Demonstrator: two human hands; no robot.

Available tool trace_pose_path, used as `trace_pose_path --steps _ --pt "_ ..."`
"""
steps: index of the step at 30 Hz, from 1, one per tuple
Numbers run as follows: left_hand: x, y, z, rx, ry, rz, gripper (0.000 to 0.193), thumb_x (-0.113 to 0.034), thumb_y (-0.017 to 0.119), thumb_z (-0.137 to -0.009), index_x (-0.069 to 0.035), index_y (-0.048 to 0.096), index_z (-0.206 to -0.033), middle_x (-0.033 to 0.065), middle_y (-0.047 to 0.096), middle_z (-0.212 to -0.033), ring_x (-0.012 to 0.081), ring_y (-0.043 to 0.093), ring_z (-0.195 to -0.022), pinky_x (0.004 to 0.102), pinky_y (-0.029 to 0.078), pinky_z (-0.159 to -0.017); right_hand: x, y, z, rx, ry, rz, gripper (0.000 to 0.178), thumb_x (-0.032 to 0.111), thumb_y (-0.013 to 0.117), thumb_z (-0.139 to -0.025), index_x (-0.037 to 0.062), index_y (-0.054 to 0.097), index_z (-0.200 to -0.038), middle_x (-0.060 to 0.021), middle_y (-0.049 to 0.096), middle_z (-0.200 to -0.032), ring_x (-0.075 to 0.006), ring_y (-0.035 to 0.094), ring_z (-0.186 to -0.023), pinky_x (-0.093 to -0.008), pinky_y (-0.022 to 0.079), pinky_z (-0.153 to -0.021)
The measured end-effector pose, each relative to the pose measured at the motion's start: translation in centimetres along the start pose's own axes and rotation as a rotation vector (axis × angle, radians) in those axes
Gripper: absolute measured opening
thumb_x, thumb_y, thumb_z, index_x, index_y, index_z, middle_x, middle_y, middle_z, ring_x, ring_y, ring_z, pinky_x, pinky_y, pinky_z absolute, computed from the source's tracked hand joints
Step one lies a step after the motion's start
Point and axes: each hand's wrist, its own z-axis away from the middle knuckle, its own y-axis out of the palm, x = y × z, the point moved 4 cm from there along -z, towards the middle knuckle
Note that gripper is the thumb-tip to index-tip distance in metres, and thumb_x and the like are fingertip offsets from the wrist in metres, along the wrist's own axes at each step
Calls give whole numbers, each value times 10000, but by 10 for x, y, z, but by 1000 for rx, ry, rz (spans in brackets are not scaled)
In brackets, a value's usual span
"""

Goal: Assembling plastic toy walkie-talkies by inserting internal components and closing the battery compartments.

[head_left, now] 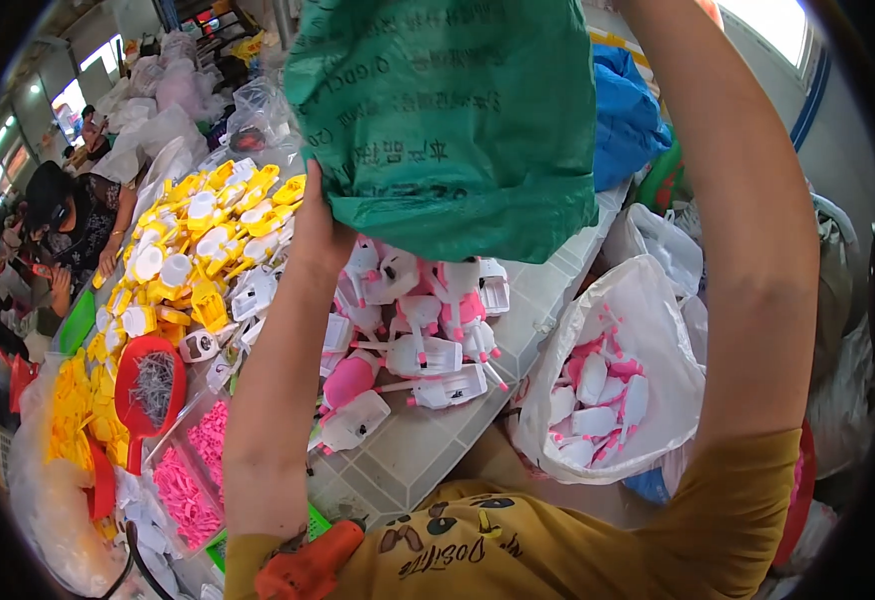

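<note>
A large green plastic bag (448, 130) with dark print hangs raised over the table, its lower edge above the parts. My left hand (326, 222) grips its lower left side, thumb in front and the other fingers hidden behind the plastic. On the right my bare forearm reaches up past the top edge, so my right hand is out of the picture. Beneath the bag lies a pile of white and pink plastic toy parts (423, 350), some with thin pink-tipped stems. An orange power tool (310, 565) sits near my body at the bottom.
Yellow and white plastic parts (208, 235) heap at left, beside a red scoop (148, 390) of screws and a bin (188, 480) of pink pieces. A white sack (673, 400) of pink-white parts stands right, below a blue bag (628, 120). A co-worker (73, 215) sits far left.
</note>
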Motion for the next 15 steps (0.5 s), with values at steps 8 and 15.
trace_pose_path --steps 8,15 --pt "36 -14 44 -347 -34 -356 893 -680 448 -995 -12 266 -1559 152 552 -1414 257 552 -1221 456 463 -1010 -92 -82 -40 -47 -381 1468 331 122 539 -873 39 737 -1126 -225 694 -1188 -379 665 -1106 -440 519 -975" --pt "50 -7 60 -259 9 -481 766 -609 472 -1014 -11 392 -1486 176 560 -1386 259 590 -1175 414 495 -962 -62 -168 -122 -348 -375 1506 344 158 488 -953 10 722 -1155 -217 688 -1233 -367 679 -1094 -421 531 -946"
